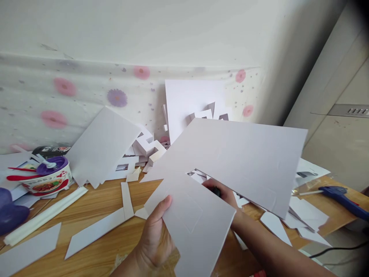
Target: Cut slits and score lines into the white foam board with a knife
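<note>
My left hand point(154, 234) grips the near corner of a large white foam board point(230, 161), thumb on top, and lifts it above the wooden table point(95, 207). The board is L-shaped, with a slot cut into it near its middle. My right hand point(223, 194) reaches under and through that cut. Its fingers are curled round a small dark object that I cannot make out, mostly hidden by the board.
White foam offcuts point(98, 229) and strips litter the table. Cut boards point(103, 144) lean on the flowered wall covering. A bowl with purple and red tools point(47, 177) stands at left. A blue glue gun point(343, 198) lies at right, by the table's edge.
</note>
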Demonstrator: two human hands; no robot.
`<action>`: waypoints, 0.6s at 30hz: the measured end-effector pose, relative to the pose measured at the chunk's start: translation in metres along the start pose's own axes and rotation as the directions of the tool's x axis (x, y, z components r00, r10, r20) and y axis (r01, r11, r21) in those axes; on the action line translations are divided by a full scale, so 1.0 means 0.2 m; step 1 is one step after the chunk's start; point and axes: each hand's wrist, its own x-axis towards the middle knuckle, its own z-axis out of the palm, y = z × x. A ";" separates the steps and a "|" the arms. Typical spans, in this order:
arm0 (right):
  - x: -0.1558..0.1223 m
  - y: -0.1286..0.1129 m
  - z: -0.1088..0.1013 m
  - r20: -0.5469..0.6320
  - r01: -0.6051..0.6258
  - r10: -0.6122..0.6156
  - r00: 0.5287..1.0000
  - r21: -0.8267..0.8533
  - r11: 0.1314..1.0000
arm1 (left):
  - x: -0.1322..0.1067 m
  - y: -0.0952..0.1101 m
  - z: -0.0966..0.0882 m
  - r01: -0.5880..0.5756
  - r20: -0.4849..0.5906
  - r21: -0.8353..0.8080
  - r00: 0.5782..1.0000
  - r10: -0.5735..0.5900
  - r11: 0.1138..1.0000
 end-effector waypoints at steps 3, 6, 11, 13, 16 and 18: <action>-0.01 0.01 -0.15 0.069 -0.196 0.193 0.979 0.042 0.980 | 0.02 0.04 0.01 -0.106 0.020 -0.028 0.994 0.106 0.994; -0.01 0.02 -0.29 0.002 -0.366 0.384 0.923 0.304 0.880 | 0.04 0.06 0.02 -0.238 0.065 -0.047 0.968 0.240 0.970; -0.03 -0.02 -0.43 -0.042 -0.296 0.442 0.896 0.686 0.665 | 0.08 0.04 -0.03 -0.423 0.078 0.051 0.905 0.418 0.905; -0.06 -0.06 -0.44 -0.050 -0.291 0.442 0.896 0.685 0.668 | 0.09 0.01 -0.05 -0.450 0.082 0.125 0.893 0.443 0.884; -0.10 -0.11 -0.44 -0.133 -0.328 0.526 0.840 0.647 0.688 | 0.11 -0.02 -0.08 -0.445 0.136 0.240 0.896 0.424 0.863; -0.11 -0.13 -0.44 -0.210 -0.309 0.559 0.802 0.655 0.690 | 0.11 -0.02 -0.09 -0.470 0.225 0.341 0.882 0.415 0.814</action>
